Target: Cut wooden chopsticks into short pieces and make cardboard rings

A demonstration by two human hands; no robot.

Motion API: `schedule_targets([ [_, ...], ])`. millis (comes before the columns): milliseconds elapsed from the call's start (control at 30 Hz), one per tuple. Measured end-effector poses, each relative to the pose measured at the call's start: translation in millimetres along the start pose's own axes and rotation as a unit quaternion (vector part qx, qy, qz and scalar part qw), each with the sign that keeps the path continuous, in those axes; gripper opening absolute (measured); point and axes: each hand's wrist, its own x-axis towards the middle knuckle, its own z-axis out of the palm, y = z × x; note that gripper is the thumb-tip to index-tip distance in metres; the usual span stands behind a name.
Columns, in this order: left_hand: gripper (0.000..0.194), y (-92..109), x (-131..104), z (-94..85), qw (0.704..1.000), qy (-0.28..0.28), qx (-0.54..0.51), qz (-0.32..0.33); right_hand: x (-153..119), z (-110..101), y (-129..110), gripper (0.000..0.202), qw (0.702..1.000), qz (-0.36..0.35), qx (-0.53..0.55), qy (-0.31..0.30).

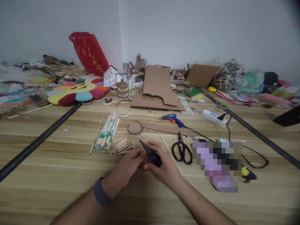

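Observation:
My right hand is closed around pliers with dark jaws and blue-black handles, the jaws pointing up and left. Close beside it, my left hand pinches a short piece of thin wooden stick; the fingers partly hide it. Beyond my left hand lies a loose pile of short cut stick pieces. A round cardboard piece with a ridged edge rests behind the pile. One long thin stick slants past my right hand, partly behind it.
Wrapped chopsticks lie to the left. On the right are black scissors, a blue glue gun with its cord, and a power strip. Cardboard sheets, a small lidded wooden basket and a flower cushion stand behind.

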Motion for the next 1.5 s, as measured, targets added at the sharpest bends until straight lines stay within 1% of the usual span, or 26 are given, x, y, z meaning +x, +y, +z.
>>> schedule_targets([
  [67,0.033,8,-1,-6.2,0.992,0.024,0.12,0.02,4,-15,2,0.026,0.999,0.037,-0.03,0.012],
  [100,0.033,13,-2,-9.7,0.975,0.053,0.212,0.041,6,-23,4,0.02,0.996,0.069,-0.06,0.011],
  [133,0.032,17,-2,-13.1,0.943,0.091,0.315,0.062,9,-31,6,0.018,0.99,0.098,-0.103,0.003],
  [200,0.031,23,-2,-18.8,0.851,0.16,0.493,0.083,12,-45,10,0.019,0.965,0.149,-0.213,-0.022],
  [233,0.03,24,-2,-20.9,0.808,0.181,0.554,0.083,13,-49,12,0.02,0.948,0.169,-0.267,-0.041],
  [267,0.03,25,-1,-22.7,0.775,0.191,0.598,0.079,14,-52,13,0.02,0.93,0.184,-0.312,-0.06],
  [333,0.03,24,1,-25.6,0.728,0.192,0.655,0.068,15,-52,13,0.02,0.899,0.2,-0.378,-0.096],
  [400,0.031,21,3,-28.4,0.699,0.194,0.686,0.053,14,-50,12,0.018,0.876,0.203,-0.421,-0.116],
  [467,0.032,17,4,-31.2,0.683,0.196,0.701,0.053,14,-46,10,0.018,0.86,0.207,-0.45,-0.126],
  [567,0.032,13,6,-34.5,0.67,0.204,0.707,0.093,12,-44,9,0.021,0.849,0.219,-0.46,-0.14],
  [700,0.035,9,7,-35.3,0.652,0.255,0.696,0.16,12,-43,10,0.024,0.855,0.21,-0.451,-0.148],
  [800,0.036,8,8,-35.2,0.663,0.256,0.677,0.191,12,-42,10,0.024,0.861,0.194,-0.448,-0.145],
  [867,0.035,8,8,-35.9,0.679,0.246,0.663,0.197,14,-42,10,0.024,0.854,0.204,-0.454,-0.151],
  [967,0.033,9,8,-36.9,0.701,0.242,0.64,0.198,15,-42,10,0.024,0.842,0.228,-0.459,-0.168],
  [1033,0.033,10,7,-35.6,0.71,0.244,0.633,0.188,15,-42,11,0.024,0.848,0.227,-0.449,-0.168],
  [1100,0.031,13,6,-31.8,0.712,0.238,0.642,0.158,14,-42,12,0.022,0.867,0.212,-0.419,-0.163],
  [1133,0.03,14,5,-29.1,0.711,0.226,0.65,0.144,13,-43,11,0.021,0.881,0.201,-0.394,-0.169],
  [1200,0.027,16,4,-24.0,0.707,0.194,0.668,0.127,9,-43,10,0.022,0.906,0.175,-0.329,-0.201],
  [1267,0.026,16,4,-21.6,0.707,0.182,0.674,0.111,6,-41,7,0.027,0.916,0.156,-0.282,-0.238],
  [1300,0.027,17,4,-22.1,0.71,0.19,0.671,0.099,4,-39,5,0.029,0.916,0.151,-0.275,-0.251],
  [1367,0.027,17,4,-25.9,0.721,0.225,0.651,0.077,1,-36,2,0.034,0.909,0.144,-0.289,-0.264],
  [1433,0.026,19,3,-31.0,0.74,0.249,0.62,0.074,-1,-33,-1,0.036,0.899,0.132,-0.313,-0.276],
  [1500,0.026,20,3,-33.8,0.763,0.239,0.594,0.084,-1,-31,-5,0.037,0.891,0.118,-0.332,-0.286],
])
